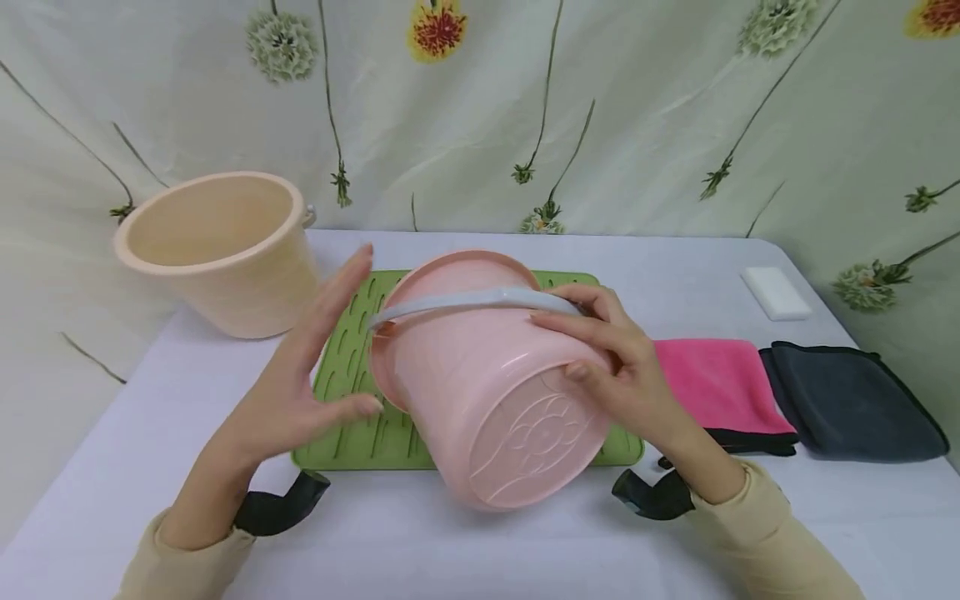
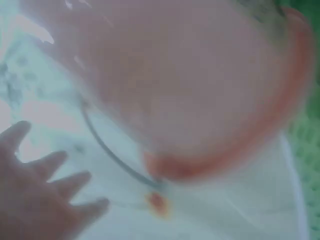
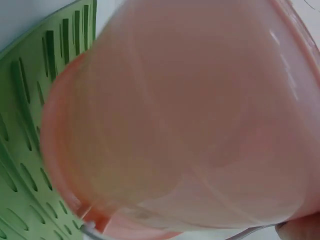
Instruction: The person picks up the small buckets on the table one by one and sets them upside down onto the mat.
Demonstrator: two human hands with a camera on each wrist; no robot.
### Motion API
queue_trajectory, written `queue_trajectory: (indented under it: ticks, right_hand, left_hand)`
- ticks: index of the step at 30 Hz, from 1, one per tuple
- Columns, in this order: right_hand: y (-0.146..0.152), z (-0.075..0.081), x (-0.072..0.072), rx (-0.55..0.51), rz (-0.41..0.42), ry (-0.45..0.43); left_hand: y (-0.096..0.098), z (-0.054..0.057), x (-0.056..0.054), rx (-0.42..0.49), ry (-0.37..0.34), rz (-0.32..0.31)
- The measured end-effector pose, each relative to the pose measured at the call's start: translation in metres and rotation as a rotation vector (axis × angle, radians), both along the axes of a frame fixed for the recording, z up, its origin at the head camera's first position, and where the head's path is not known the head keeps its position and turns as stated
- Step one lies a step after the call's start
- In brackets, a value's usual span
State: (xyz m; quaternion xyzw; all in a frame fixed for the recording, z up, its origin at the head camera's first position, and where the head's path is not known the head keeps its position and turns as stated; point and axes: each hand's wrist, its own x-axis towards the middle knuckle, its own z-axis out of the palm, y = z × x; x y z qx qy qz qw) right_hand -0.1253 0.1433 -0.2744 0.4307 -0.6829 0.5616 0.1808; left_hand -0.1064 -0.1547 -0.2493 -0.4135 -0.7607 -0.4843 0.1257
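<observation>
A pink plastic bucket (image 1: 465,367) is tilted on its side over a green ribbed mat (image 1: 341,437), its mouth facing away and its patterned base toward me. My right hand (image 1: 633,367) grips it near the base, with the fingers over the wall by the grey-blue handle (image 1: 480,300) and the thumb at the base edge. Left of the bucket, my left hand (image 1: 288,392) is held apart from it, fingers straight and thumb spread. In the left wrist view, the bucket's wall (image 2: 175,85) appears blurred beside the spread left fingers (image 2: 55,187).
A cream bucket (image 1: 255,292) stands upright at the back left. On the right lie a pink cloth (image 1: 705,379), a dark grey cloth (image 1: 855,408) and a white block (image 1: 776,292). Black wrist mounts (image 1: 281,504) show below both hands. A flowered curtain hangs behind the table.
</observation>
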Motion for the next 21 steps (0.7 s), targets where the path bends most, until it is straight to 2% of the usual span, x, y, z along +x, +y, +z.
queue_trajectory:
  ticks: [2,3,4,6,9,14,21]
  right_hand:
    - [-0.001,0.005,0.002,0.051,-0.002,0.008]
    - [-0.003,0.008,0.004,0.079,-0.004,0.018]
    - [-0.005,0.01,0.006,0.102,-0.004,0.029]
    - [-0.009,0.013,0.008,0.133,-0.001,0.048]
    - [-0.013,0.016,0.007,0.142,-0.005,0.064]
    - [-0.017,0.018,0.003,0.123,-0.005,0.058]
    - [-0.023,0.026,-0.002,0.117,-0.036,0.087]
  left_hand:
    - [0.016,0.008,0.015,-0.189,0.131,0.078]
    - [0.023,0.01,0.02,-0.264,0.181,0.098]
    - [0.03,0.011,0.023,-0.312,0.202,0.097]
    - [0.039,0.01,0.025,-0.327,0.219,0.108]
    - [0.046,0.006,0.018,-0.276,0.226,0.108]
    - [0.05,-0.001,0.007,-0.119,0.189,0.116]
    - [0.055,-0.006,-0.005,0.063,0.18,0.098]
